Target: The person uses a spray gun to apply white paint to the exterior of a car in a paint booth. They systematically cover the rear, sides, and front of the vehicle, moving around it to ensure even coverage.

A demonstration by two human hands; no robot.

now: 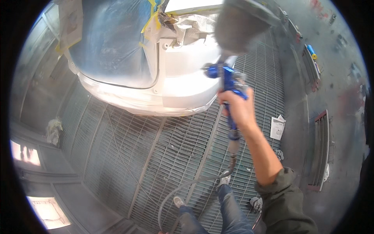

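My right hand [239, 107] is wrapped round the handle of a blue spray gun [228, 76], held out beside the rear corner of a white car body [185, 82]. A grey cup [241, 29], blurred by motion, sits on top of the gun. The gun's nozzle end points left at the white panel, apart from it. From the base of the handle an air hose [187, 182] curves down to the lower edge. There only a sliver of my left hand [163, 233] shows, closed at the hose; most of it is out of the picture.
Blue-tinted plastic sheeting [113, 43] and crumpled masking paper [194, 27], edged with yellow tape, cover parts of the car. Metal floor grating [156, 148] lies underfoot. White papers [277, 127] lie by the right wall, which carries a framed vent [321, 150]. Crumpled sheeting [54, 130] lies at left.
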